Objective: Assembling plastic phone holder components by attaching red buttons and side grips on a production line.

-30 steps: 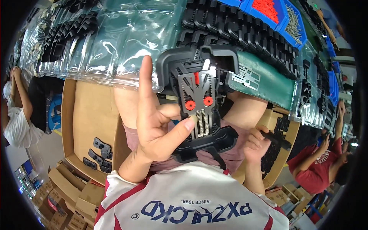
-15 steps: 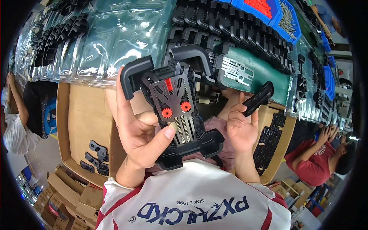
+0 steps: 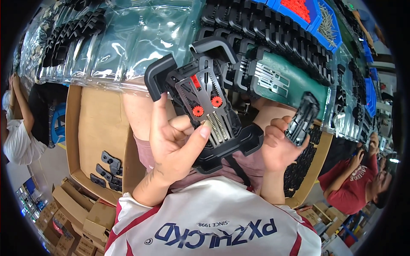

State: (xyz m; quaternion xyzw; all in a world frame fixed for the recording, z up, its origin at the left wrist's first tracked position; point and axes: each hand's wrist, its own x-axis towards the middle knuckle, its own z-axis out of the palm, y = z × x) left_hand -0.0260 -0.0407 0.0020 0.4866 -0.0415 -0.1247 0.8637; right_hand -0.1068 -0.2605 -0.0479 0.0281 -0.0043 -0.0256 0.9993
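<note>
My left hand (image 3: pixel 171 149) holds a black phone holder (image 3: pixel 244 144) above my lap, its open inner side facing up and its two hooked arms pointing away from me. On its grey metal plate (image 3: pixel 206 88) lie two red gears (image 3: pixel 197 111) and a red slider (image 3: pixel 195 81). My left thumb presses beside the paired coil springs (image 3: pixel 218 127). To the right, my right hand (image 3: pixel 275 147) grips a long black plastic cover (image 3: pixel 302 121) by its lower part, its hollow, ribbed inside showing. The holder and the cover are apart.
Rows of black hooked arms (image 3: pixel 273 25) and silver metal plates (image 3: pixel 273 81) lie on the green table. Blue bins hold red gears (image 3: pixel 294 8) and screws (image 3: pixel 326 23). Cardboard boxes with black parts flank my legs, left (image 3: pixel 96 128) and right (image 3: pixel 318 170). A person in red (image 3: pixel 348 190) sits at right.
The phone holder has shifted right and tilted slightly in my left hand. My right hand has turned the cover from its smooth outer side to its hollow side and moved slightly right.
</note>
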